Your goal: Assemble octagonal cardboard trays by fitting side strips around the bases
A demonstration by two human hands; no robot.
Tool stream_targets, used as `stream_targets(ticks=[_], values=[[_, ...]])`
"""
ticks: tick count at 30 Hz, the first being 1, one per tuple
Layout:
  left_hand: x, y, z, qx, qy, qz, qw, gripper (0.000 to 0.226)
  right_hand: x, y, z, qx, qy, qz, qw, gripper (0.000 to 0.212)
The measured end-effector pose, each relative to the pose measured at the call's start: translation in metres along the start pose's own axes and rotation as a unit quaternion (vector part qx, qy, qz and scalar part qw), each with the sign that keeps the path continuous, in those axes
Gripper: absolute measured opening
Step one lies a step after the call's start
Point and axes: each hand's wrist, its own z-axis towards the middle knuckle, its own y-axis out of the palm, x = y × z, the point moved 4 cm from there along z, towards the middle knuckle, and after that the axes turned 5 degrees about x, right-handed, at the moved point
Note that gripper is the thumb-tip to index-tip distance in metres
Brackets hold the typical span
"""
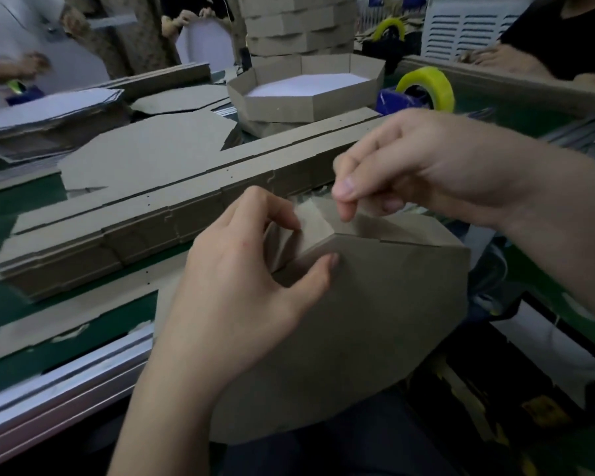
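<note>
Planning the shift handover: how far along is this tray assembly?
Done: one finished tray sits ahead, with a stack of trays behind it. In hand: the left hand grips a base at its corner while the right hand pinches a side strip onto its edge. Left: wrapping the rest, plus a pile of strips and a pile of bases waiting.

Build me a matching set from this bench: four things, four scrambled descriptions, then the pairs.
1 finished tray
2 nearer tape roll
3 strip stack
4 right hand

A yellow
B pinches the side strip at the base
C white inside
D lies flat across the table

Pairs: 1-C, 2-A, 3-D, 4-B
</note>
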Motion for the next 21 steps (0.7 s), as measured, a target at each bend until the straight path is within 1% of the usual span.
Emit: stream_targets(ticks=[4, 6, 9, 10, 12, 14, 16, 21], values=[[0.0, 0.0, -0.002, 0.013, -0.015, -0.033, 0.999, 0.044, 0.002, 0.003, 0.006, -0.023, 0.043, -0.064, 0.997, 0.012], [0.0, 0.0, -0.003, 0.022, -0.023, -0.046, 0.998, 0.049, 0.005, 0.003, 0.007, -0.025, 0.06, -0.072, 0.995, 0.018], [0.002, 0.0, -0.003, 0.029, -0.02, -0.065, 0.997, 0.055, 0.006, 0.004, 0.007, -0.03, 0.075, -0.074, 0.994, 0.01], [0.003, 0.0, -0.003, 0.029, -0.011, -0.067, 0.997, 0.054, 0.006, 0.004, 0.007, -0.031, 0.078, -0.073, 0.994, 0.01], [0.006, 0.001, -0.003, 0.024, 0.024, -0.063, 0.997, 0.046, 0.007, 0.003, 0.007, -0.036, 0.082, -0.078, 0.993, 0.013], [0.008, 0.001, -0.003, 0.018, 0.069, -0.047, 0.996, 0.029, 0.008, 0.002, 0.007, -0.041, 0.092, -0.085, 0.991, 0.017], [0.009, 0.001, -0.003, 0.018, 0.082, -0.041, 0.996, 0.019, 0.009, 0.0, 0.007, -0.05, 0.102, -0.095, 0.989, 0.02], [0.01, 0.004, -0.006, 0.021, 0.084, -0.046, 0.995, 0.019, 0.013, -0.005, 0.008, -0.097, 0.133, -0.138, 0.977, 0.021]])
